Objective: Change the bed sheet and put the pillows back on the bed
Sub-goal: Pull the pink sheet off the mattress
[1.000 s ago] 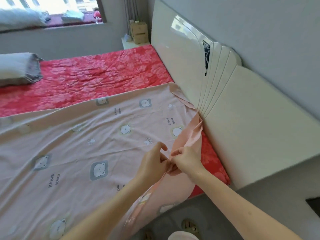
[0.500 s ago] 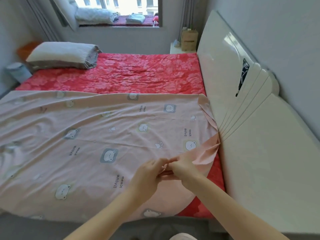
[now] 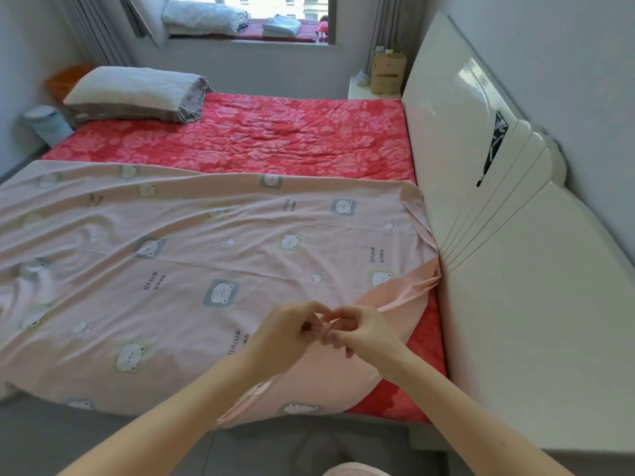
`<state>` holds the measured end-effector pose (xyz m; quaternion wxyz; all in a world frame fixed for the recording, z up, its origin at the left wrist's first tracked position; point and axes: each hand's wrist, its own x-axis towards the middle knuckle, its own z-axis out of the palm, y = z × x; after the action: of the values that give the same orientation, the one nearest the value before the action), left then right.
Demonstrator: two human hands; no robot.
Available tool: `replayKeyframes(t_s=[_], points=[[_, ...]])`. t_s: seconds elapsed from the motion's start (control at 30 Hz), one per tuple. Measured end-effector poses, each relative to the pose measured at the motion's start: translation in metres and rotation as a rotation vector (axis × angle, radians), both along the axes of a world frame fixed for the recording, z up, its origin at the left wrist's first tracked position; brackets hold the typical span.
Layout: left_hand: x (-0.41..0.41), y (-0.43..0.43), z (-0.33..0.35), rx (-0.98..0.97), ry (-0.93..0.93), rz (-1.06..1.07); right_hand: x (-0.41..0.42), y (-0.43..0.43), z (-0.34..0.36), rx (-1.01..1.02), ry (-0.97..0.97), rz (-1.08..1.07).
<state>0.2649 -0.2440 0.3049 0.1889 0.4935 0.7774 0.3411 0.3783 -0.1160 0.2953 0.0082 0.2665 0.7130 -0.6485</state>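
Note:
A pink sheet [image 3: 192, 255] printed with bears covers the near half of the bed. Beyond it lies the bare red floral mattress cover [image 3: 275, 132]. The sheet's edge near the headboard is folded back, showing its plain pink underside [image 3: 398, 300]. My left hand [image 3: 285, 334] and my right hand [image 3: 364, 333] meet over the near right part of the bed, both pinching a small bunch of the sheet's edge between the fingertips. A grey and white pillow [image 3: 137, 94] rests on the far left corner of the bed.
A glossy white headboard [image 3: 498, 235] runs along the right side. A white nightstand [image 3: 372, 89] with a cardboard box stands at the far right corner. Folded bedding sits on the window sill [image 3: 240, 25]. A small white bin [image 3: 48, 123] stands by the far left corner.
My view has lifted and swung left, taking in the whole bed and the pillow. My hands stay together on the sheet's edge, having shifted slightly away from the headboard.

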Motion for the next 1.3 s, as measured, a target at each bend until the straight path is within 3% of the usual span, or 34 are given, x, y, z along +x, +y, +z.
replayKeyframes(t_s=[0.07,0.2,0.37,0.5,0.7,0.93,1.3], points=[[0.001,-0.004,0.001,0.011,0.003,0.063,0.002,0.003,-0.007,0.218,0.016,0.040],[0.010,-0.013,0.018,0.109,0.072,0.113,-0.001,0.032,-0.020,0.918,0.027,0.093],[0.016,-0.028,0.056,0.175,0.130,0.223,-0.023,0.095,-0.031,1.281,0.172,0.213],[0.022,-0.039,0.092,0.177,0.169,0.369,-0.048,0.131,-0.036,1.359,0.199,0.338],[0.029,-0.059,0.130,0.178,0.248,0.635,-0.079,0.179,-0.036,1.322,0.288,0.291],[0.047,-0.072,0.162,0.149,0.397,0.701,-0.126,0.207,-0.035,1.319,0.320,0.458],[0.037,-0.116,0.139,0.037,0.469,1.158,-0.155,0.198,0.009,1.155,0.391,0.437]])
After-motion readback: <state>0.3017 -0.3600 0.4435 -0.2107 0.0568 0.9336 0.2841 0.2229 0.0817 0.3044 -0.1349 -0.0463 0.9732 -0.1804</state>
